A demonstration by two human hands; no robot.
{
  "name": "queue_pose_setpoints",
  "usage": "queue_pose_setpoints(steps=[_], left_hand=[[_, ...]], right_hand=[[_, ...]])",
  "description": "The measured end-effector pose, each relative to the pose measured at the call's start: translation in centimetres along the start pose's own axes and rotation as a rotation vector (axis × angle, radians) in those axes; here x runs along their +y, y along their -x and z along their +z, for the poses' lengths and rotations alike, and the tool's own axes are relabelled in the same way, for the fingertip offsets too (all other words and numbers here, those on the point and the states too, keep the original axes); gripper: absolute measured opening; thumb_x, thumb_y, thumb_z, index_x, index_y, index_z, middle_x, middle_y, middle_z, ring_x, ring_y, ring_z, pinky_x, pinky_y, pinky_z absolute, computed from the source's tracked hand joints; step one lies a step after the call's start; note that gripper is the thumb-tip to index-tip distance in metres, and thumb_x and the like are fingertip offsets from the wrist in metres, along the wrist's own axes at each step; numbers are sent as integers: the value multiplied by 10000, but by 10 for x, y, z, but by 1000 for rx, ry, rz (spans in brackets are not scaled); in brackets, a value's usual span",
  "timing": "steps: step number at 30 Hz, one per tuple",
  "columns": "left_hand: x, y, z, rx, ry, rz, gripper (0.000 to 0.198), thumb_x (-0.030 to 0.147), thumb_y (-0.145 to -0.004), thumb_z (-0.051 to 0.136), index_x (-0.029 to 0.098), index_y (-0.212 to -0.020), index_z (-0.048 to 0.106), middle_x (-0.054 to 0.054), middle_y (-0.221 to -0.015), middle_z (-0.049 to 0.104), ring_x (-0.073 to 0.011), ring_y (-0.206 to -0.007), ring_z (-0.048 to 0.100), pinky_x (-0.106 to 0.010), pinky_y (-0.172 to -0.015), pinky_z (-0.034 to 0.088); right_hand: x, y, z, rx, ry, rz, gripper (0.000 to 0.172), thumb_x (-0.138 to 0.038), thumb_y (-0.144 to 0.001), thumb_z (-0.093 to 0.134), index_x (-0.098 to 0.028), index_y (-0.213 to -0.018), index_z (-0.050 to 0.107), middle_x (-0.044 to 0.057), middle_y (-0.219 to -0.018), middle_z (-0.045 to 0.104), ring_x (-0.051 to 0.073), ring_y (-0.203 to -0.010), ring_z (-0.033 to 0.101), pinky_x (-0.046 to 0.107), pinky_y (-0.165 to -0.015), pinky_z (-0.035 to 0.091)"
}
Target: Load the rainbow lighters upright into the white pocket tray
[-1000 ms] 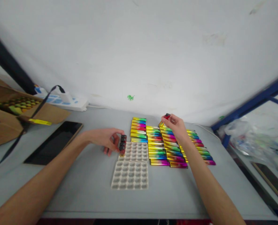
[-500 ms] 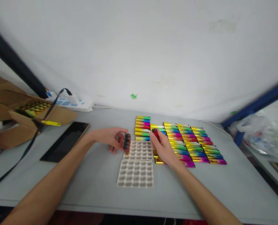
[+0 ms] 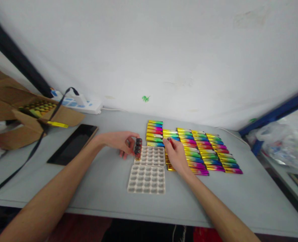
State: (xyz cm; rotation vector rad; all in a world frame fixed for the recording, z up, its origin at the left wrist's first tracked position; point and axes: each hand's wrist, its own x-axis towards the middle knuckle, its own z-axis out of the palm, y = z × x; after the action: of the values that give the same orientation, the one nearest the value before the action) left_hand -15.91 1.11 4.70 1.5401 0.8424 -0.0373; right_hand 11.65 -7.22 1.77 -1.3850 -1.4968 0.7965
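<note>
Forearms (image 3: 55,188) angled in toward pale trays (image 3: 147,179)

The left hand (image 3: 122,143) comes in from the side, wrist bent, fingers half curled, with its fingertips at a short row of black-topped pieces (image 3: 138,148) standing upright in the far tray's left edge; whether it grips them or only steadies them, I cannot tell. The right hand (image 3: 176,154) points forward and inward, its fingers folded in and thumb closed with the forefinger on a dark-ended red piece (image 3: 171,142), most of which is hidden in the grasp.

A second ago the right hand was farther forward and to the right, above the back of the metallic sticks (image 3: 196,144); now it is low beside the trays. Half a second ago more of the held piece's dark end showed above the thumb. The left hand stays at the row throughout.

The standing pieces are at the left fingertips. The held piece is just right of the far tray, well apart from that row. The metallic sticks lie in columns on the grey table (image 3: 108,188), under and to the right of the right hand.
</note>
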Motion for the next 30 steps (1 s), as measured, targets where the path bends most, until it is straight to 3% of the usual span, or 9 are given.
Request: queue_pose_setpoints(steps=[4,7,9,11,15,18,24,30], left_hand=[[2,1,3,-2,-9,34,524,402,-723,926,213,-1075,586,9,-773,732,-204,-599,742,-253,-509,578],[4,3,6,10,-12,54,481,355,-739,900,194,-1063,583,26,-736,712,-194,-582,734,-244,-506,564],[5,4,7,22,-7,58,444,322,-744,881,189,-1043,582,34,-715,707,-193,-584,732,-241,-505,558],[6,4,7,21,-5,60,421,300,-745,870,189,-1036,587,36,-703,714,-192,-583,732,-240,-505,560],[5,2,5,-6,-27,74,440,307,-727,884,201,-1047,601,40,-689,727,-192,-563,732,-249,-493,581],[4,1,5,-10,-51,100,421,315,-743,877,204,-1042,601,44,-673,723,-186,-553,730,-245,-486,582],[3,1,5,2,-44,87,440,350,-726,898,209,-1002,585,32,-680,735,-194,-546,731,-259,-479,585],[2,0,5,-5,-15,71,466,365,-713,919,211,-997,584,41,-657,724,-193,-550,727,-259,-493,586]], right_hand=[[-7,2,-2,-95,32,-55,449,-633,-1031,545,-247,-803,529,-42,-666,523,161,-621,472,291,-586,349],[-20,6,-5,-200,88,-241,359,-549,-1076,517,-252,-887,586,8,-793,625,197,-734,578,318,-683,448],[-30,10,-7,-192,135,-397,322,-510,-1064,562,-254,-882,629,54,-897,657,233,-859,618,358,-781,494],[-40,15,-6,-183,163,-482,312,-494,-1044,610,-259,-845,657,61,-872,649,240,-841,616,370,-765,507],[-48,26,1,-291,178,-469,337,-523,-1045,617,-273,-843,719,26,-709,657,206,-644,609,329,-613,478],[-43,31,8,-284,159,-477,308,-542,-1030,646,-269,-961,772,52,-789,747,227,-693,685,331,-632,516],[-29,31,18,-358,242,-487,304,-541,-1057,608,-278,-1044,760,56,-833,768,225,-690,703,340,-653,544],[-32,31,28,-342,497,-600,317,-504,-1067,591,-229,-957,704,114,-904,723,285,-842,704,395,-763,538]])
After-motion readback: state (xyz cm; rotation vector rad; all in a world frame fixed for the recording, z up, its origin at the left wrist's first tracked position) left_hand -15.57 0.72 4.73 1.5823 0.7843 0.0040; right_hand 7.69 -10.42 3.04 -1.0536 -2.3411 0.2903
